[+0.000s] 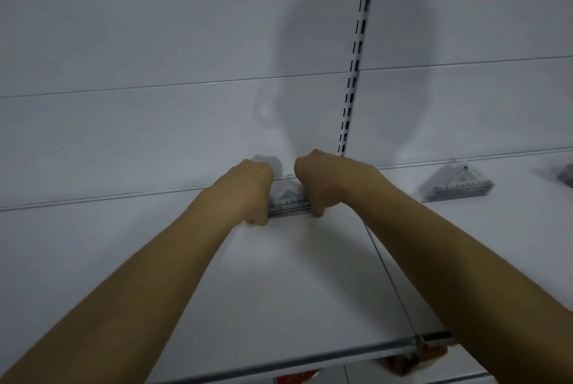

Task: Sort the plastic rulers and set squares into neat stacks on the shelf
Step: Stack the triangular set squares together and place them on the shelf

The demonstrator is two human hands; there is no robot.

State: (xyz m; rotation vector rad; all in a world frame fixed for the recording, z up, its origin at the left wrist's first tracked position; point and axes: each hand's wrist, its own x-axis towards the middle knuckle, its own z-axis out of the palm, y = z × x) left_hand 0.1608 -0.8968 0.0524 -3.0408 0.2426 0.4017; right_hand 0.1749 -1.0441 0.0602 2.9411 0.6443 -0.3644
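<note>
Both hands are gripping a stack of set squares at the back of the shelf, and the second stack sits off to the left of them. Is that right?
Not quite. The left hand and right hand do grip the stack of set squares at the back of the shelf, but the head view shows the second stack off to their right, not left.

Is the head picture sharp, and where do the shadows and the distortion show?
Head view: dim and soft; big head-shaped shadow on the back panel; slotted upright bends from the wide lens; set squares between left hand and right hand look blurred.
</note>
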